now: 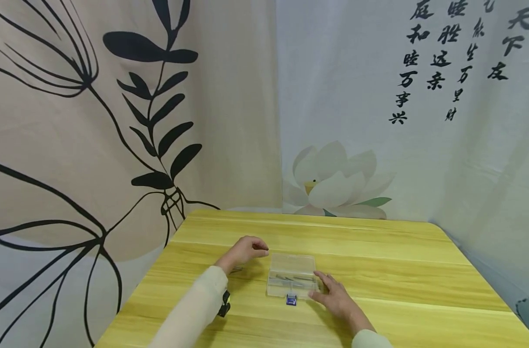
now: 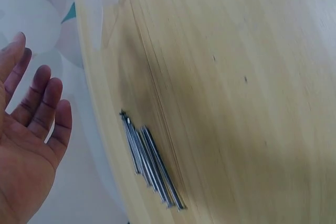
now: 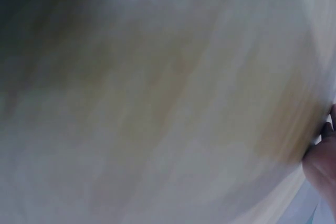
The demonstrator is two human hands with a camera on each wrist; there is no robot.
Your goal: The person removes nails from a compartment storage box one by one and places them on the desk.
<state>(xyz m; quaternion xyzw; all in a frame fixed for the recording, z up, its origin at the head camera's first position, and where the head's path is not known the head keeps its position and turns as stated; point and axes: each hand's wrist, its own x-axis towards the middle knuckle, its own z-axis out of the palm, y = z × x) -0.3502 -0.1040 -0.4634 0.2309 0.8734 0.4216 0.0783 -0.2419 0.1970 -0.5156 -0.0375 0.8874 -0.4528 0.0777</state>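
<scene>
A clear plastic box (image 1: pixel 271 291) stands on the table with its lid (image 1: pixel 292 263) raised toward the back. Inside lie several thin metal nails (image 1: pixel 292 279). My right hand (image 1: pixel 335 298) holds the box's right end, thumb at the front corner and fingers toward the back. In the right wrist view only part of that hand shows, blurred at the edge. My left hand (image 1: pixel 246 249) is in the air just left of the lid; the left wrist view shows its fingers loosely bent and holding nothing. Below that wrist, several long nails (image 2: pixel 152 169) lie side by side on the table.
The yellow wood-grain table (image 1: pixel 377 261) extends around the box. A blue latch (image 1: pixel 291 300) hangs at the box's front. Behind the table hangs a printed curtain (image 1: pixel 229 121). A black strap (image 1: pixel 224 304) shows by the left sleeve.
</scene>
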